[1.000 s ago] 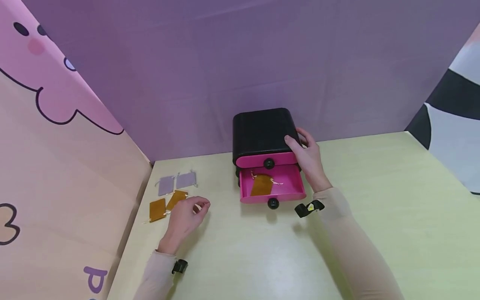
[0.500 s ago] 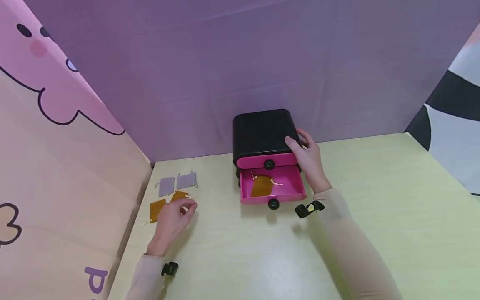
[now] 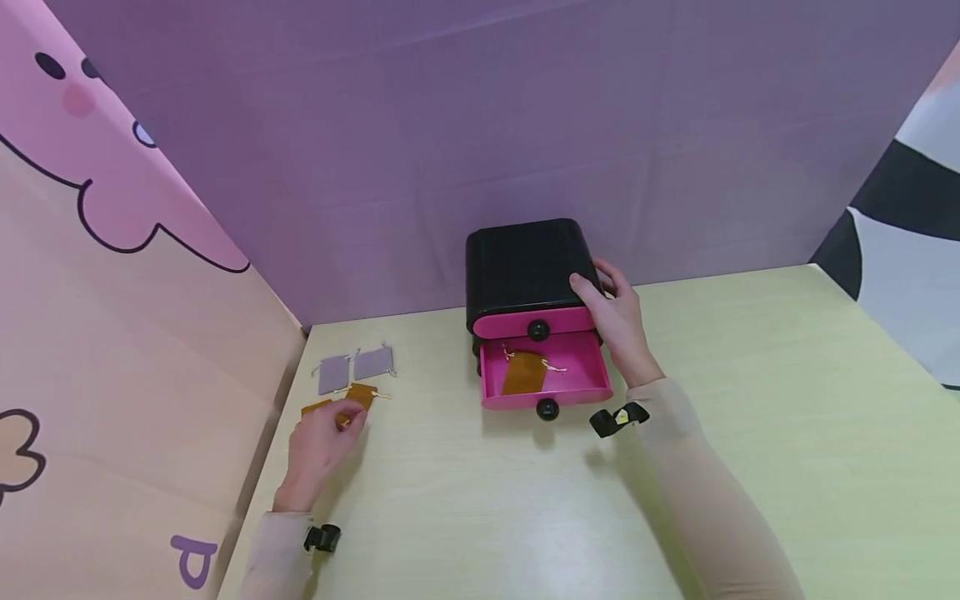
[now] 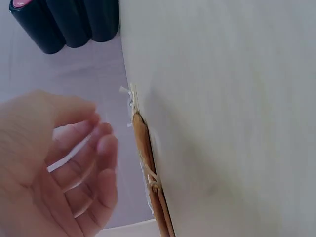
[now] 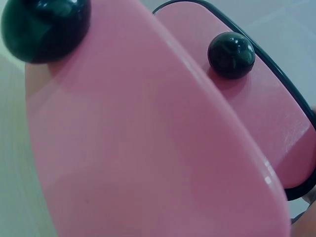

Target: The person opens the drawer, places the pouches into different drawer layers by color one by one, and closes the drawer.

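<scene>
My left hand [image 3: 322, 446] hovers over two ochre drawstring pouches, its fingers loosely curled and nothing between them. One ochre pouch [image 3: 362, 393] shows beyond the fingertips; the other ochre pouch [image 3: 313, 407] is mostly covered by the hand. In the left wrist view, the ochre pouches [image 4: 143, 136] appear edge-on, apart from the fingers. My right hand [image 3: 618, 321] grips the right side of a black mini drawer cabinet [image 3: 528, 262], thumb on top, other fingers partly hidden behind the side. Its lower pink drawer [image 3: 581, 362] is pulled out and contains an ochre pouch [image 3: 523, 373].
Two lilac pouches [image 3: 333, 375] lie at the table's back left, behind the ochre ones. The upper pink drawer [image 3: 502, 323] is closed, with a round black knob [image 3: 538, 330]. A purple backdrop [image 3: 390, 167] rises behind the pale wooden table [image 3: 450, 500].
My left hand has moved left and slightly toward me, from right of the ochre pouches to over them. The right hand, cabinet and drawer have stayed put.
</scene>
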The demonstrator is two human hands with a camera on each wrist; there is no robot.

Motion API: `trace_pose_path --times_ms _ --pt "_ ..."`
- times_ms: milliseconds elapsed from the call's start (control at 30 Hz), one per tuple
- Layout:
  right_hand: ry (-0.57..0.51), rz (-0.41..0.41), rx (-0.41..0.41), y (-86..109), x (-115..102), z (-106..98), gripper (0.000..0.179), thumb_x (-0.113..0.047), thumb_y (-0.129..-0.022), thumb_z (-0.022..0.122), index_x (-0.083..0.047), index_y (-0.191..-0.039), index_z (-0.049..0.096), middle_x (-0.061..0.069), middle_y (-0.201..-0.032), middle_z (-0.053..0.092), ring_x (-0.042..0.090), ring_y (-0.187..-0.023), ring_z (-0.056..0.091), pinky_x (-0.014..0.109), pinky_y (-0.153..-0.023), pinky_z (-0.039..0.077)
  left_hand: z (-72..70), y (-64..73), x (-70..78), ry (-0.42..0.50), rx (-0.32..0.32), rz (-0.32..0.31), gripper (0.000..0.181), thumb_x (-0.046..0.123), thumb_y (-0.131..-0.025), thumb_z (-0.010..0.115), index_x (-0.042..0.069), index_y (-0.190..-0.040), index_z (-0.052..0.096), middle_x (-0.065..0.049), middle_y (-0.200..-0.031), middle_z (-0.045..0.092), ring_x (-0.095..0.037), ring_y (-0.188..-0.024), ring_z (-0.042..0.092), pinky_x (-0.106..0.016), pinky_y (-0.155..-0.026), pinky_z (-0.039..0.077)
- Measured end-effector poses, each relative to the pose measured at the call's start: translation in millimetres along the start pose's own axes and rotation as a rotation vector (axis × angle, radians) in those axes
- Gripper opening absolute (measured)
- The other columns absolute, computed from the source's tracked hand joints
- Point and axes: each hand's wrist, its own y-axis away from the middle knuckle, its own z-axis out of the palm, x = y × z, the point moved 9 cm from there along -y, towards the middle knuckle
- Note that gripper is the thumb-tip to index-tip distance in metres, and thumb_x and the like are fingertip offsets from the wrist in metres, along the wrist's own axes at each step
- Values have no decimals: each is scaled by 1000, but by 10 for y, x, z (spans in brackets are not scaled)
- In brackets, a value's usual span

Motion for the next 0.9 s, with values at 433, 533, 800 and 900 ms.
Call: trace_pose_path --times_ms 433,533,800,900 --pt "5 0 0 -13 5 2 74 -51 -102 61 -25 -167 36 15 -165 42 34 -145 45 57 -123 41 -104 -41 -104 -67 7 29 15 19 -97 73 12 -107 82 -8 -99 81 -20 -71 66 -32 -56 47" --pt "11 -2 -1 -21 8 -7 75 -51 -102 61 -25 -167 35 15 -166 41 35 -146 44 58 -123 41 -69 -72 -114 -86 -9 25 17 21 -97 73 11 -108 82 -9 -103 81 -25 -79 72 -35 -59 50" --pt "14 5 2 -15 6 -10 75 -51 -102 61 -25 -167 35 16 -166 41 36 -146 44 58 -123 40 -46 -122 -92 -153 4 57 19 22 -95 74 10 -107 82 -15 -109 80 -37 -84 75 -45 -59 55" --pt "10 6 3 -13 -5 -2 75 -51 -102 62 -24 -167 36 16 -165 42 36 -145 45 57 -123 40 -44 -138 -102 -168 -7 68 20 23 -96 73 10 -109 82 -17 -111 79 -39 -83 74 -47 -58 55"
